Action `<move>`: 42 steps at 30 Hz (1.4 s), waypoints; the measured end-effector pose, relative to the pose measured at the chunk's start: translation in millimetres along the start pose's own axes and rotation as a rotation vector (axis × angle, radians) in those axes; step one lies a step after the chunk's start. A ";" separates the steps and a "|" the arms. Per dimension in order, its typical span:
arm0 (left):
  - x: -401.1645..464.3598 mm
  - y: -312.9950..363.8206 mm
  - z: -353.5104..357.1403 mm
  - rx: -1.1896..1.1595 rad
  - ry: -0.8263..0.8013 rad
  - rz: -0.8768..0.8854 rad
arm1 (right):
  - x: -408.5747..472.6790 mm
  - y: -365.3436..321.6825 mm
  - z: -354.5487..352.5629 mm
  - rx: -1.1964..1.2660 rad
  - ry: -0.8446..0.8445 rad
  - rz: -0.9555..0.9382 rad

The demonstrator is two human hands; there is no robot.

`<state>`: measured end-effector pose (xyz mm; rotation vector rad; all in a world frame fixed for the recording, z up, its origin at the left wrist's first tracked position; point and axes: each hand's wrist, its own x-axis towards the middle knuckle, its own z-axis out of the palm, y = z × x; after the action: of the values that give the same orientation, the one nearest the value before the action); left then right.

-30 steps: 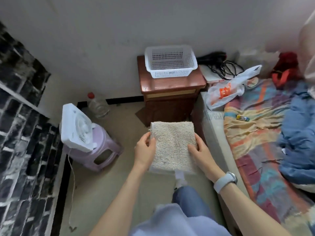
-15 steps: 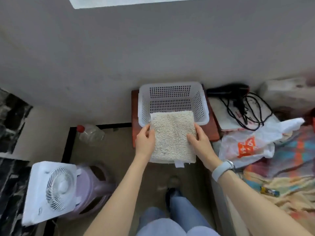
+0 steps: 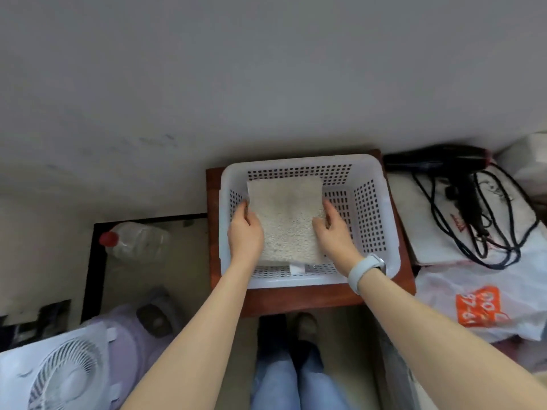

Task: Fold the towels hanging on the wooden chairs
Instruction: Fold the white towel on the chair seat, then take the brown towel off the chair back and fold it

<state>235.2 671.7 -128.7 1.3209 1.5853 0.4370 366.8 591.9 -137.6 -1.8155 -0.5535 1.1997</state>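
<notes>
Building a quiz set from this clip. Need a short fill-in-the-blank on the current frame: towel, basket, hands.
1. The folded towel lies inside the white ____.
2. The left hand and right hand each hold one ____ of the towel.
3. The watch sits on the ____ wrist.
4. The water bottle on the floor has a ____ cap.

Missing words: basket; side; right; red
</notes>
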 end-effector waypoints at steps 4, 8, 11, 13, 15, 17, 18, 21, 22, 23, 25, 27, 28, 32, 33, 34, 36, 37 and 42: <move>2.9 -10.5 5.6 0.121 -0.017 0.063 | 22.0 18.9 9.3 -0.041 -0.061 0.028; -10.2 -21.6 10.6 0.470 -0.026 0.352 | 34.7 25.3 7.9 -0.359 -0.066 -0.030; -3.2 -23.8 12.9 0.791 -0.137 0.531 | 28.8 24.8 4.1 -0.878 0.107 -0.242; 11.3 -23.6 14.6 0.993 -0.264 0.571 | 29.7 24.5 1.8 -1.134 0.060 -0.476; 27.4 -21.6 14.0 1.146 -0.373 0.535 | 37.9 26.7 -4.4 -1.305 -0.150 -0.568; 38.5 -21.0 10.8 1.251 -0.433 0.481 | 50.4 31.0 -14.0 -1.405 -0.310 -0.530; 41.9 -21.5 9.1 1.296 -0.447 0.466 | 54.9 33.9 -18.5 -1.434 -0.353 -0.510; 45.1 -21.5 10.3 1.421 -0.465 0.445 | 60.7 40.2 -22.4 -1.473 -0.401 -0.473; 45.2 -20.5 12.5 1.445 -0.468 0.436 | 61.6 40.5 -21.2 -1.477 -0.401 -0.466; 45.3 -19.1 14.2 1.465 -0.470 0.431 | 62.0 40.4 -19.7 -1.480 -0.399 -0.457; 44.8 -15.3 13.9 1.483 -0.470 0.439 | 59.5 34.7 -17.1 -1.469 -0.398 -0.438; 41.9 -12.2 8.3 1.472 -0.459 0.472 | 52.7 24.9 -15.0 -1.424 -0.388 -0.430; 38.5 -10.5 4.6 1.453 -0.450 0.491 | 47.2 19.3 -14.4 -1.387 -0.368 -0.433; 7.7 0.2 -15.9 1.198 -0.367 0.557 | 14.6 -8.4 -12.0 -1.134 -0.176 -0.387; -1.8 2.5 -22.3 1.114 -0.330 0.570 | 6.3 -15.1 -10.5 -1.039 -0.138 -0.339; -10.5 4.8 -29.1 1.030 -0.281 0.569 | -1.2 -21.3 -8.5 -0.939 -0.108 -0.294; -34.3 11.5 -51.3 0.881 -0.171 0.508 | -22.7 -37.5 -0.1 -0.824 -0.106 -0.262; -47.5 13.4 -63.6 0.814 -0.123 0.456 | -34.6 -45.3 6.5 -0.814 -0.134 -0.271; -136.9 -10.1 -130.7 0.582 0.095 0.208 | -103.3 -73.9 55.5 -0.812 -0.383 -0.450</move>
<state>108.8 586.0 -16.5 1.9401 1.7322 0.1626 278.9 577.4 -31.5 -1.9187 -1.7686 1.0741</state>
